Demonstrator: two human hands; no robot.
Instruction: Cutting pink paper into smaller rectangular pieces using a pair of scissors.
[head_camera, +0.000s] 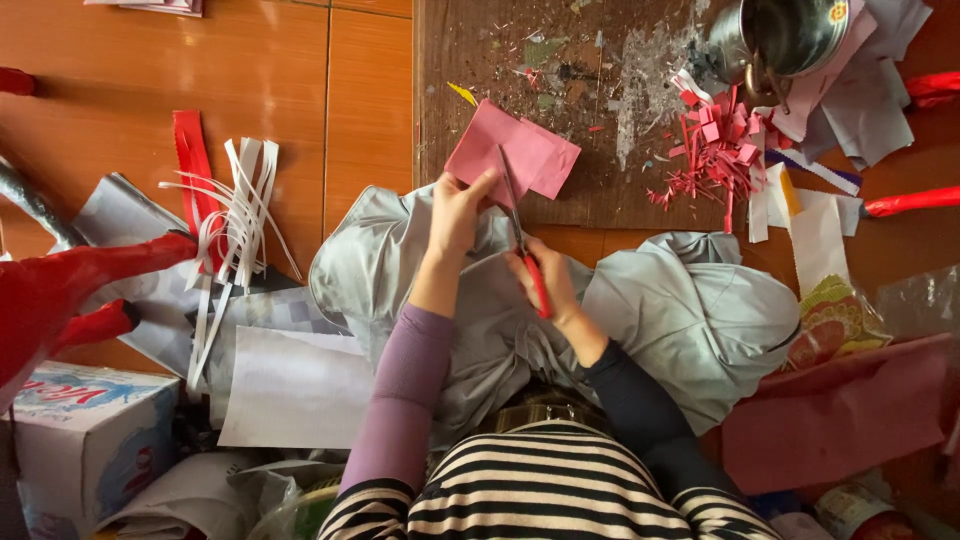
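My left hand (458, 212) pinches the lower edge of a folded pink paper sheet (515, 152) and holds it up over my lap. My right hand (545, 277) grips red-handled scissors (524, 240), whose blades point upward and cut into the pink sheet from below. Both hands sit above my knees, which are covered in grey cloth (690, 310). My left sleeve is purple and my right sleeve is dark.
A brown board (600, 60) with paper scraps lies ahead. On it are a pile of red paper cuttings (715, 145) and a metal pot (790, 35). White paper strips (235, 225) and a red strip (192, 160) lie left. A tissue box (85, 430) stands at lower left.
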